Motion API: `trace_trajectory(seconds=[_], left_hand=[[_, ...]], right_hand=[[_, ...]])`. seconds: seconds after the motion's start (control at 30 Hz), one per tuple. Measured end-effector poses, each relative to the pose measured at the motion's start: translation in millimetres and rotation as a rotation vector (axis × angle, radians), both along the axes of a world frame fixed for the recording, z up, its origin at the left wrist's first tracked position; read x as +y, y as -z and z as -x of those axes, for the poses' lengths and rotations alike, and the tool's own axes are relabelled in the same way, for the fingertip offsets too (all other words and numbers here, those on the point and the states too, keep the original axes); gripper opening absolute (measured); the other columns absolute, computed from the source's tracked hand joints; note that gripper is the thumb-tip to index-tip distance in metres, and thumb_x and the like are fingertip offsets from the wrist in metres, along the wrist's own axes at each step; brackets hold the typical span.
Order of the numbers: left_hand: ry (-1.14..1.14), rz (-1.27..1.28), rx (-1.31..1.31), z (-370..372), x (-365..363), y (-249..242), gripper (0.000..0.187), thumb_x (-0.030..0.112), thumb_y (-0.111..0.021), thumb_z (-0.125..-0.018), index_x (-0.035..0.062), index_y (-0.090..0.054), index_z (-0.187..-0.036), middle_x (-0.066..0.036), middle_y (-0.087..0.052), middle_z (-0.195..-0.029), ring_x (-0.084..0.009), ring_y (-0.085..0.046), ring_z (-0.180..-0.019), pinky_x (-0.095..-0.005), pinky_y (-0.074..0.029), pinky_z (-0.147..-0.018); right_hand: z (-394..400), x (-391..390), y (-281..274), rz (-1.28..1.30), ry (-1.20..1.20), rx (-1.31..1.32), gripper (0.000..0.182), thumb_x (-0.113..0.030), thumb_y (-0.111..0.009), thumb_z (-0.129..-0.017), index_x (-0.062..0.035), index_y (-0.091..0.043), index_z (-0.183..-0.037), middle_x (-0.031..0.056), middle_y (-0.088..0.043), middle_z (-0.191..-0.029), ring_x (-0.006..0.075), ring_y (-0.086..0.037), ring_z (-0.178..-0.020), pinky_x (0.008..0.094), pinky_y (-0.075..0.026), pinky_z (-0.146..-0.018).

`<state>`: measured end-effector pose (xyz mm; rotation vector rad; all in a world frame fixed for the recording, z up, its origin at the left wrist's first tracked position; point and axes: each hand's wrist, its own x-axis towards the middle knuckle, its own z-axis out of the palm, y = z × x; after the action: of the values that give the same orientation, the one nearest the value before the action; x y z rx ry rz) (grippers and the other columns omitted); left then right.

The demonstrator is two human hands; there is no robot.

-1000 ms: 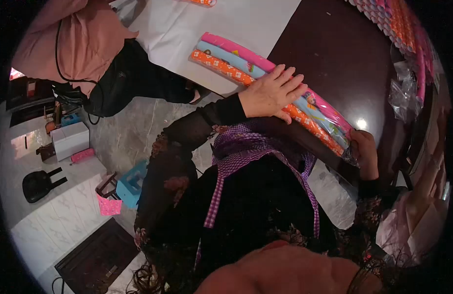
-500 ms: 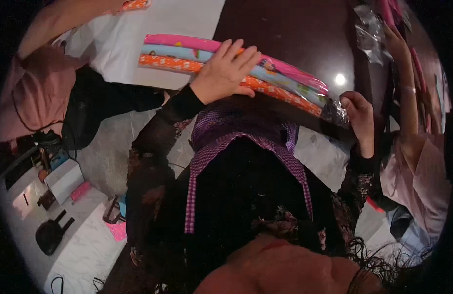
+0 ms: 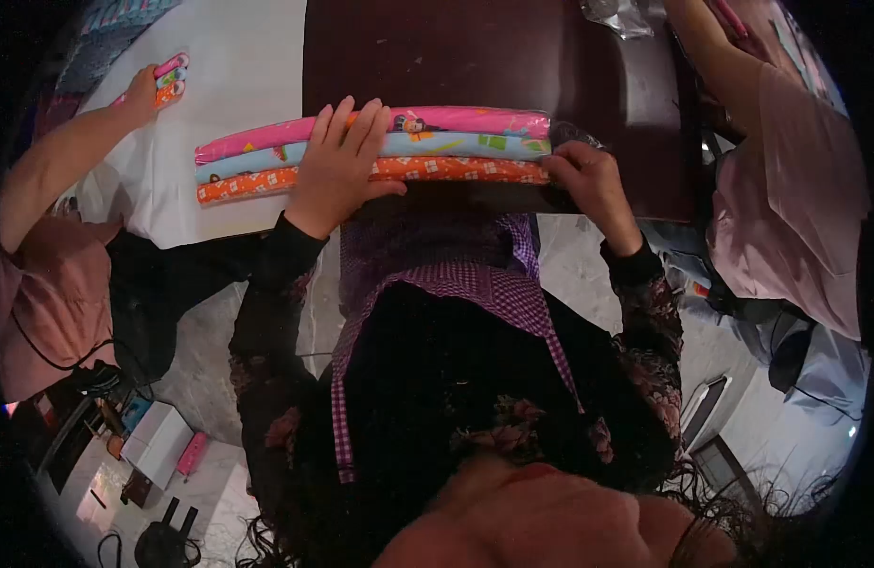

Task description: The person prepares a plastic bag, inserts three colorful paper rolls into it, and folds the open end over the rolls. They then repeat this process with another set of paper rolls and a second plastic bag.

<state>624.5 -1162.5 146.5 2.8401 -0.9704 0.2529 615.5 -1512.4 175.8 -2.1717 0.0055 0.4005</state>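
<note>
Three long patterned rolls lie side by side across the table: a pink roll (image 3: pixel 456 121), a light blue roll (image 3: pixel 437 145) and an orange roll (image 3: pixel 456 169). Clear plastic wrap (image 3: pixel 581 134) covers them and sticks out loose and crumpled past their right end. My left hand (image 3: pixel 340 170) rests flat over the rolls, left of their middle, fingers stretched out. At the right end my right hand (image 3: pixel 593 180) is closed, thumb and fingers pinched on the plastic; the exact grip is partly hidden.
The table has a white surface (image 3: pixel 243 57) on the left and a dark brown surface (image 3: pixel 494 57) on the right. A co-worker's hand (image 3: pixel 141 95) at left holds a similar bundle (image 3: pixel 171 79). Another person's arm (image 3: pixel 716 57) reaches in at right, near loose clear plastic (image 3: pixel 621 14).
The view has shifted, and the rolls now lie nearly level. My right hand has come in to the rolls' right end. The left co-worker's hand and bundle have come into view.
</note>
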Motion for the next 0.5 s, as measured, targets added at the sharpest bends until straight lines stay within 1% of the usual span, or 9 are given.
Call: trace_trajectory(seconds=[0.03,0.1,0.2,0.23,0.3,0.33,0.4,0.43,0.5], left_hand=[[0.002,0.000,-0.004,0.0,-0.5,-1.2,0.098,0.060,-0.073,-0.067,0.0023,-0.042,-0.141,-0.012,-0.044,-0.142,-0.0371,-0.041,-0.129,-0.0507,-0.033,-0.109],[-0.009,0.021,0.055,0.6,-1.1,-2.4,0.109,0.050,-0.083,-0.058,0.0051,-0.035,-0.144,-0.012,-0.040,-0.145,-0.0373,-0.037,-0.133,-0.0533,-0.032,-0.112],[0.003,-0.027,0.004,-0.2,-1.3,-4.5,0.100,0.060,-0.073,-0.067,0.0017,-0.042,-0.141,-0.012,-0.045,-0.142,-0.0372,-0.041,-0.129,-0.0511,-0.033,-0.109],[0.005,-0.026,0.002,-0.4,-1.2,-3.7,0.100,0.060,-0.073,-0.067,0.0017,-0.042,-0.141,-0.012,-0.045,-0.142,-0.0372,-0.041,-0.129,-0.0511,-0.033,-0.109],[-0.005,-0.028,-0.006,0.3,0.1,0.3,0.099,0.061,-0.072,-0.067,0.0024,-0.042,-0.142,-0.012,-0.045,-0.142,-0.0375,-0.041,-0.130,-0.0518,-0.032,-0.110],[-0.005,-0.027,-0.007,0.2,0.8,1.9,0.099,0.061,-0.072,-0.067,0.0024,-0.042,-0.142,-0.012,-0.045,-0.142,-0.0375,-0.041,-0.130,-0.0518,-0.032,-0.110],[-0.001,-0.001,-0.016,1.3,2.0,4.4,0.099,0.061,-0.071,-0.068,0.0034,-0.042,-0.142,-0.013,-0.045,-0.143,-0.0379,-0.040,-0.131,-0.0521,-0.032,-0.110],[-0.002,-0.001,-0.019,1.9,1.6,3.1,0.099,0.061,-0.071,-0.068,0.0034,-0.042,-0.142,-0.013,-0.045,-0.143,-0.0379,-0.040,-0.131,-0.0521,-0.032,-0.110],[-0.006,-0.012,0.002,1.8,0.8,-0.5,0.097,0.060,-0.071,-0.069,0.0044,-0.041,-0.143,-0.012,-0.045,-0.144,-0.0382,-0.040,-0.131,-0.0521,-0.031,-0.110]], right_hand=[[-2.6,-1.9,5.4,0.000,0.002,-0.004,0.016,-0.013,-0.067,-0.090,0.0029,-0.068,-0.092,0.0006,-0.063,-0.072,0.0049,-0.054,-0.068,0.0231,-0.044,-0.059],[-7.1,-5.0,18.4,0.010,-0.014,-0.005,0.016,-0.014,-0.067,-0.090,0.0021,-0.068,-0.090,-0.0017,-0.059,-0.067,0.0039,-0.051,-0.064,0.0229,-0.041,-0.055],[-10.8,-5.4,16.8,0.004,-0.014,0.035,0.016,-0.013,-0.066,-0.090,0.0017,-0.068,-0.087,-0.0011,-0.057,-0.065,0.0039,-0.052,-0.066,0.0228,-0.042,-0.057],[-11.9,-7.6,12.8,0.005,-0.012,0.034,0.016,-0.013,-0.066,-0.090,0.0017,-0.068,-0.087,-0.0011,-0.057,-0.065,0.0039,-0.052,-0.066,0.0228,-0.042,-0.057],[-15.4,-13.8,1.7,0.043,-0.096,-0.075,0.021,-0.014,-0.074,-0.084,0.0006,-0.067,-0.097,0.0061,-0.064,-0.084,0.0121,-0.060,-0.077,0.0276,-0.048,-0.067],[-16.7,-14.5,-4.8,0.044,-0.097,-0.077,0.021,-0.014,-0.074,-0.084,0.0006,-0.067,-0.097,0.0061,-0.064,-0.084,0.0121,-0.060,-0.077,0.0276,-0.048,-0.067],[-18.9,-15.2,-19.4,0.294,-0.291,-0.595,0.054,-0.017,-0.082,-0.074,-0.0013,-0.061,-0.121,0.0183,-0.062,-0.119,0.0301,-0.060,-0.110,0.0416,-0.048,-0.092],[-19.8,-16.3,-26.0,0.366,-0.448,-0.482,0.088,-0.021,-0.086,-0.065,-0.0049,-0.044,-0.140,0.0197,-0.047,-0.140,0.0380,-0.043,-0.131,0.0464,-0.037,-0.108],[-19.8,-15.5,-19.3,0.426,-0.510,-0.473,0.095,-0.023,-0.087,-0.063,-0.0042,-0.039,-0.144,0.0207,-0.045,-0.141,0.0380,-0.041,-0.132,0.0462,-0.036,-0.109]])
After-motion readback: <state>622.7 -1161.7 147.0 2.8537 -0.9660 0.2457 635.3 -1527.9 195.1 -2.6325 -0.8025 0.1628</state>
